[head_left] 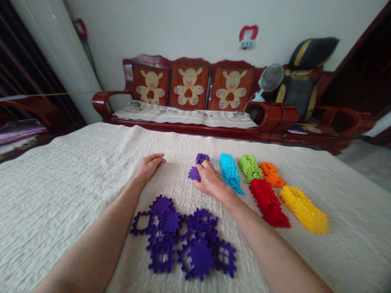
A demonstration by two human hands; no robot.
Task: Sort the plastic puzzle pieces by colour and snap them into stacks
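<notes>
- the table [76, 183], spread with a pale quilted cloth, carries both hands' work and all the plastic pieces.
- beyond it stands a dark red wooden sofa [189, 130] with three bear cushions; a small fan [271, 78] is by its right arm.
- the purple heap [183, 240] lies nearest the person, between the forearms: toothed squares, some solid, some framed or windowed, overlapping at odd angles. this colour looks the least ordered, with most of its pieces loose here.
- the yellow row [304, 209] is at the far right, its pieces packed closely together in a long line.
- the red row [269, 203] lies just left of the yellow, also closely packed.
- the light blue row [229, 173] is beside the right hand. by the look of it, these and the two next colours are already gathered, each by itself.
- the green row [250, 167] and the shorter orange row [272, 175] sit beyond the red one.
- the right hand [210, 181] is mostly closed, thumb and fingers pinching a piece; the left hand [149, 167] has loosely curled fingers, with nothing seen in it, and how far it is closed i cannot tell.
- the solid purple piece [193, 173] is in the right hand's pinch.
- the windowed purple piece [203, 157] lies just beyond those fingers, apart from the heap.
</notes>
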